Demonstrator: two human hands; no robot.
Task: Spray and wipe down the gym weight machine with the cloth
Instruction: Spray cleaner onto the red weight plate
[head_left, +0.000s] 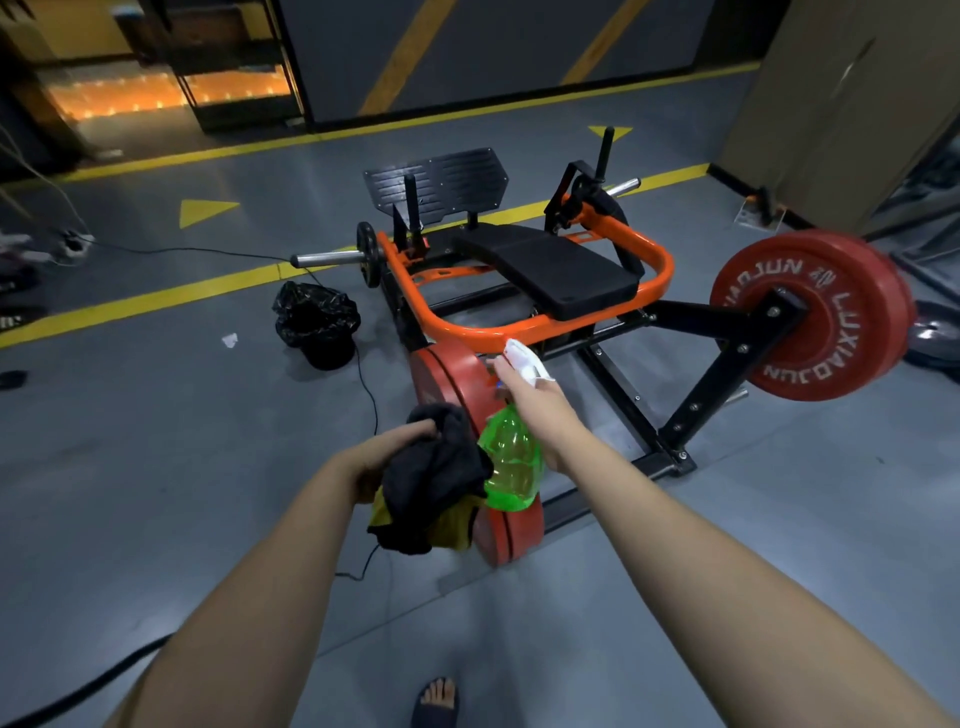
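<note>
Weight machine (660, 260) of orange tubular steel and black frame members, standing low on a grey floor (156, 467) marked with yellow lines, at the middle of the view just ahead of both hands. Its black padded seat (550, 270) lies inside the orange loop. A black slotted footplate (441, 182) stands tilted at the far end. One red rubber weight plate (810, 312), lettered in white, hangs on the frame's right-hand arm. A second red plate (457, 374) sits edge-on at the near left, partly behind the hands.

Right hand (530, 402): fingers wrapped round the neck of a translucent green spray bottle (511, 462) with a white trigger head, nozzle pointed toward the near bend of the orange tube. Whether a finger presses the trigger cannot be told.

Left hand (395, 449): fingers curled tight around a bunched black cloth (436, 467) with a yellow underside, held just beside the bottle.

Left of the machine, a black bin lined with a black plastic bag (317, 322) stands on the floor, with a thin black cable running past it. A sandalled foot (439, 701) shows at the bottom edge.
</note>
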